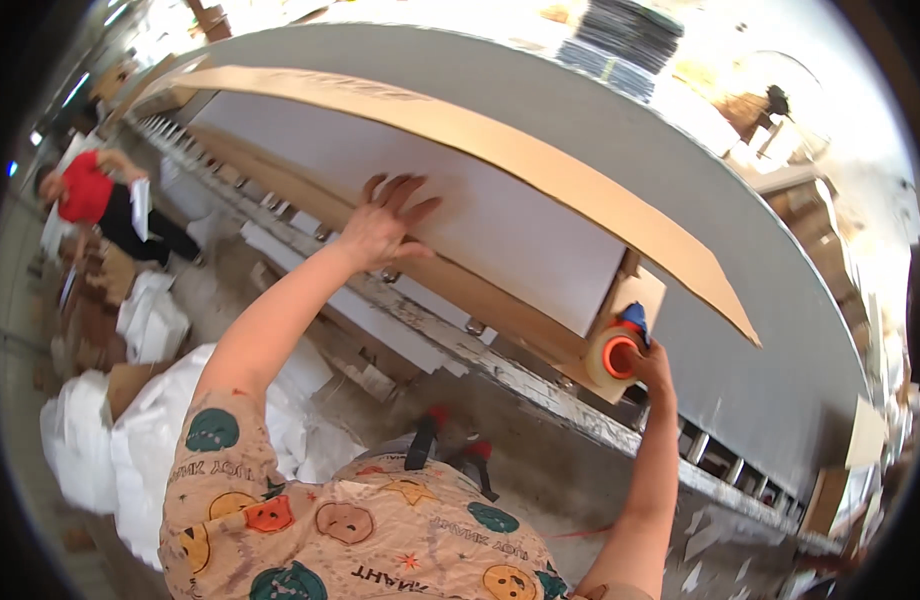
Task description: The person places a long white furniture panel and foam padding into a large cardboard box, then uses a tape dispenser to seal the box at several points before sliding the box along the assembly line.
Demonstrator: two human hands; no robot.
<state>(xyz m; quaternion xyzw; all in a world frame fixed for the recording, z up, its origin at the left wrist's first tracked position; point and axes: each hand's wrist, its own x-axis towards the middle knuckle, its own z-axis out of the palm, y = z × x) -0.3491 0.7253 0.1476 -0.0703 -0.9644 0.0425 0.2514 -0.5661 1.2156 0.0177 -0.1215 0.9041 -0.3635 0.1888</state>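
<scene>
A long cardboard box (540,175) lies open before me, its far flap raised along the whole length. Inside it rests a flat white panel (540,245). My left hand (382,222) is over the near edge of the box, fingers spread, holding nothing; whether it touches the panel I cannot tell. At the right end of the box, my right hand (652,364) grips a tape dispenser (618,356) with an orange hub, a blue part on top and a roll of clear tape. The dispenser is close against the small end flap (652,292).
The box lies on a conveyor with metal rollers (695,445), beside a long grey surface (780,330). White foam-like bundles (145,440) sit at the left. A person in a red top (85,190) stands far left. Dark stacked sheets (625,40) are at the back.
</scene>
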